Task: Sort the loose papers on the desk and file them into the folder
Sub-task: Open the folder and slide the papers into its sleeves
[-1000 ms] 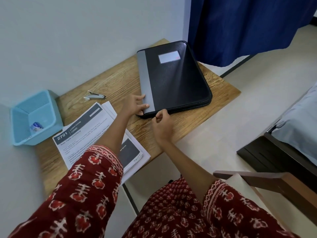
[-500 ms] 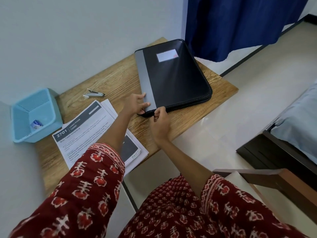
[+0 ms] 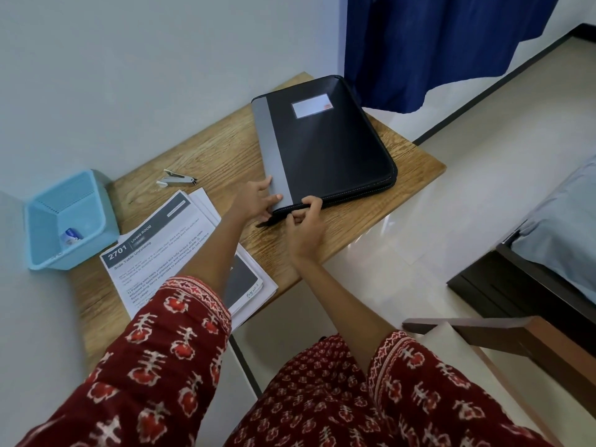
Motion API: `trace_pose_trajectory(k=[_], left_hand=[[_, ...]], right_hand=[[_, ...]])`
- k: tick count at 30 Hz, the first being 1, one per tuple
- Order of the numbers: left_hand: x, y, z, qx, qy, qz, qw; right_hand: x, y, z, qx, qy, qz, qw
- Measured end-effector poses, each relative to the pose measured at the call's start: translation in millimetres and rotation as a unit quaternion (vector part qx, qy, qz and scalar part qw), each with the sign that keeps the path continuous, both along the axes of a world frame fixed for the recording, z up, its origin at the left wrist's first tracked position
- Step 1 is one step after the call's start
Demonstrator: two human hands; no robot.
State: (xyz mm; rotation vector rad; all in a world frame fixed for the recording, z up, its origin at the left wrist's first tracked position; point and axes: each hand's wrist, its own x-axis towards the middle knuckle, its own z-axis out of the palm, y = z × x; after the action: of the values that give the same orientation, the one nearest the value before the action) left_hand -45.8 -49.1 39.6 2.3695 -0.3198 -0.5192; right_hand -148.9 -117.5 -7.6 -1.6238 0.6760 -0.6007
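Observation:
A black zip folder [image 3: 329, 146] with a grey spine strip and a white label lies closed on the wooden desk [image 3: 222, 156], at its far right. My left hand [image 3: 258, 201] holds the folder's near left corner, thumb on the grey strip. My right hand [image 3: 304, 221] pinches the zip at the folder's near edge, fingers curled. A short black zip tail sticks out below the corner. A stack of loose printed papers [image 3: 161, 250] lies on the desk's near left, partly under my left forearm.
A small metal stapler [image 3: 175, 179] lies behind the papers. A light blue plastic basket [image 3: 69, 221] sits at the desk's left end by the wall. A blue curtain [image 3: 451, 43] hangs behind the folder. A bed [image 3: 554, 240] and a chair back [image 3: 490, 330] are at the right.
My right hand has shifted a little right along the folder's near edge, still pinching the zip. My left hand stays on the corner. The camera view moved slightly.

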Motion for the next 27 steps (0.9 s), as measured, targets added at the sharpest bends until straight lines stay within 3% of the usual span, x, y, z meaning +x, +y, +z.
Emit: trace_pose_trajectory(k=[11,19,27], left_hand=[[2.3,0.3,4.5,0.099,-0.05,-0.046,0.993],[-2.5,-13.9,18.7,0.232,-0.047,-0.108,0.965],[1.7,-22.4,19.9,0.28,-0.109,-0.141,0.943]], right_hand=[[-7.2,5.6,-6.1,-0.035,0.001,0.047,0.998],[2.5,-2.1,-4.9,-0.065,-0.002,0.04,0.997],[-3.1,-3.3,-8.8,-0.07,-0.009,0.086,0.994]])
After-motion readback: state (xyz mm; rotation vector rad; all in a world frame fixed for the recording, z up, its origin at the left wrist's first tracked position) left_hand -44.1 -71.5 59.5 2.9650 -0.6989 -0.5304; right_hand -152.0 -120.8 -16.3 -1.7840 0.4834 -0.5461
